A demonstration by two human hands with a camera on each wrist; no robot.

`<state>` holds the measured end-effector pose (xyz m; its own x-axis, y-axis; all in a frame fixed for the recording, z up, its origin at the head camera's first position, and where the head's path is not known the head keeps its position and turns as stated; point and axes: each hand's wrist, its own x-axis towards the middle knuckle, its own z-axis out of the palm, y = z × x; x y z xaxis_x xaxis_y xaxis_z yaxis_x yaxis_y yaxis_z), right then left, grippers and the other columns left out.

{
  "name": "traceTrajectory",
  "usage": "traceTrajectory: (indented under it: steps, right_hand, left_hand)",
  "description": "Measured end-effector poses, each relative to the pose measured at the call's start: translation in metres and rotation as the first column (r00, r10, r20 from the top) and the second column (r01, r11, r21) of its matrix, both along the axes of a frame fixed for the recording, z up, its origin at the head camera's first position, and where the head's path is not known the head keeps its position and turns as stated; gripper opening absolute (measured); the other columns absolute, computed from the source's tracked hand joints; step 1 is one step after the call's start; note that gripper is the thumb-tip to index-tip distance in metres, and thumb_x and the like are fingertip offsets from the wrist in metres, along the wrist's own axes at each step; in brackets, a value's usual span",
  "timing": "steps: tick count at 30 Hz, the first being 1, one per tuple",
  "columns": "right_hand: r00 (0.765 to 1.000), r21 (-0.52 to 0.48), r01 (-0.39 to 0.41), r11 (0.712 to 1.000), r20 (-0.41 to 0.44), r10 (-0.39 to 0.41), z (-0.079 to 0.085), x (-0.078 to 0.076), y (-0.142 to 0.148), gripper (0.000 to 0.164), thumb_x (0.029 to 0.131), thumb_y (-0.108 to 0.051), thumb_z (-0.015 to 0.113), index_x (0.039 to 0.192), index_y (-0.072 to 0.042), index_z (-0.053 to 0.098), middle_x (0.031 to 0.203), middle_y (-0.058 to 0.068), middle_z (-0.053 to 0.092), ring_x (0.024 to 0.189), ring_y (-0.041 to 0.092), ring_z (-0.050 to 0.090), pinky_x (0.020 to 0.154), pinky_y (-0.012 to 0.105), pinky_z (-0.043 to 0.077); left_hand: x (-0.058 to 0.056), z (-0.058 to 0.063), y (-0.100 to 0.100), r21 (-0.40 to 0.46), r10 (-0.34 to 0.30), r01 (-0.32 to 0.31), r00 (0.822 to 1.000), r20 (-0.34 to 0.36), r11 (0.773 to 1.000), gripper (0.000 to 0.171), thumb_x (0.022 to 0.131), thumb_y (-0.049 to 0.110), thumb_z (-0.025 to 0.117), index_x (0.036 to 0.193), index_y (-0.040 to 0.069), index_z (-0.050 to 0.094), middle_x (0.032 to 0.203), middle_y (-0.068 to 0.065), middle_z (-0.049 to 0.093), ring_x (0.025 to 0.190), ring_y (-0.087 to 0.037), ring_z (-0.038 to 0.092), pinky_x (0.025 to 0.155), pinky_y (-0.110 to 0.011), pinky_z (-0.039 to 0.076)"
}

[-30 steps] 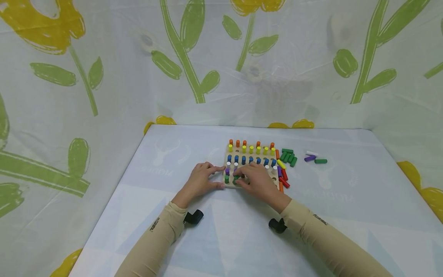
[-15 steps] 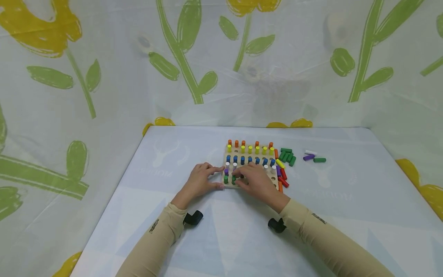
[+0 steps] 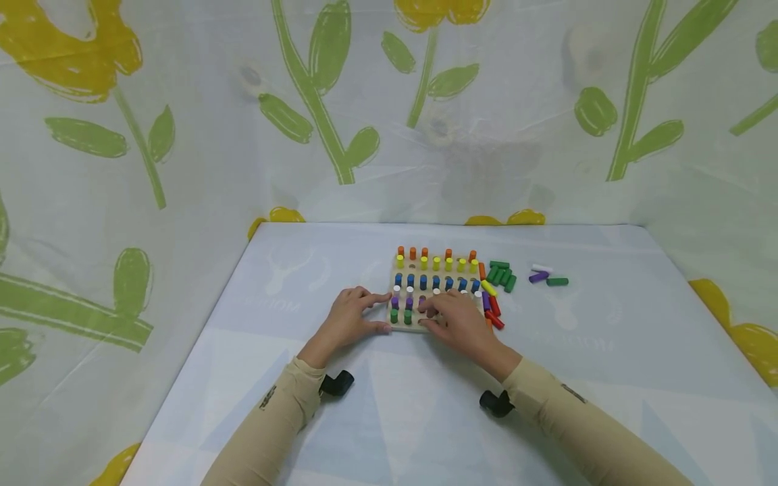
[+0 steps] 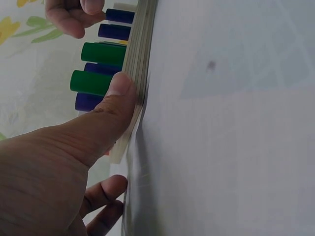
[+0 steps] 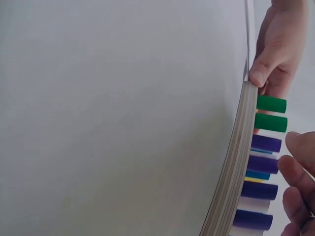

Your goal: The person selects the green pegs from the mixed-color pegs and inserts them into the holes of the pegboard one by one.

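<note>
A wooden pegboard (image 3: 425,273) with rows of coloured pegs lies on the table. My left hand (image 3: 349,317) holds its near left corner, thumb (image 4: 119,86) pressed on the front edge and index finger along the left side. Two green pegs (image 3: 408,316) stand upright in the nearest row beside that thumb. Behind them is a row of purple pegs (image 3: 396,303). My right hand (image 3: 458,320) hovers over the front rows, fingers bent, with a gap between thumb (image 5: 301,147) and fingers and nothing in it. It hides the middle of those rows.
Loose green pegs (image 3: 500,275) lie off the board's right side, with red pegs (image 3: 495,306) and a yellow peg (image 3: 489,288) near its edge. Further right are a white peg (image 3: 542,268), a purple peg (image 3: 538,277) and another green peg (image 3: 557,282). A flowered curtain (image 3: 450,169) stands behind.
My right hand has let go of the second green peg in the front row and shifted slightly right. The left hand stays at the board's corner.
</note>
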<state>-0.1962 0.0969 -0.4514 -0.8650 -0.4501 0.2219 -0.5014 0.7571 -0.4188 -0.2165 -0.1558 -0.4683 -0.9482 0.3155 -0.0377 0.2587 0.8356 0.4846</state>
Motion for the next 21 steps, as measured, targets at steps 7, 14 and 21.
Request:
traceTrajectory:
  steps: [7,14,21]
  right_hand:
    - [1.0,-0.007,0.023,1.0,-0.002,-0.023,-0.002,0.001,0.013,0.021,0.091,-0.024,0.079,0.111,-0.017,0.074,0.092,-0.007,0.068,0.092,0.016,0.056,0.085,0.037,0.048]
    - [0.999,-0.064,0.052,0.997,0.014,-0.052,0.0,0.002,0.023,0.022,0.092,-0.024,0.078,0.111,-0.015,0.074,0.092,-0.005,0.068,0.092,0.017,0.057,0.083,0.037,0.049]
    - [0.998,-0.05,0.06,0.997,-0.016,-0.061,-0.002,0.001,0.031,0.022,0.092,-0.023,0.078,0.113,-0.015,0.074,0.09,-0.007,0.067,0.092,0.016,0.057,0.084,0.038,0.048]
  left_hand:
    - [0.002,0.002,0.001,0.008,-0.003,0.003,1.0,-0.003,1.0,0.072,0.081,0.046,0.084,0.146,0.028,0.057,0.112,-0.003,0.056,0.118,-0.031,0.046,0.101,-0.046,0.038]
    - [0.001,0.002,0.0,0.006,-0.011,0.011,1.0,-0.011,1.0,0.072,0.081,0.045,0.084,0.146,0.028,0.058,0.112,-0.003,0.056,0.118,-0.03,0.046,0.101,-0.046,0.038]
    - [0.001,0.003,0.0,0.014,-0.016,0.016,1.0,-0.013,1.0,0.072,0.081,0.045,0.084,0.146,0.027,0.059,0.111,-0.003,0.056,0.118,-0.031,0.046,0.101,-0.047,0.038]
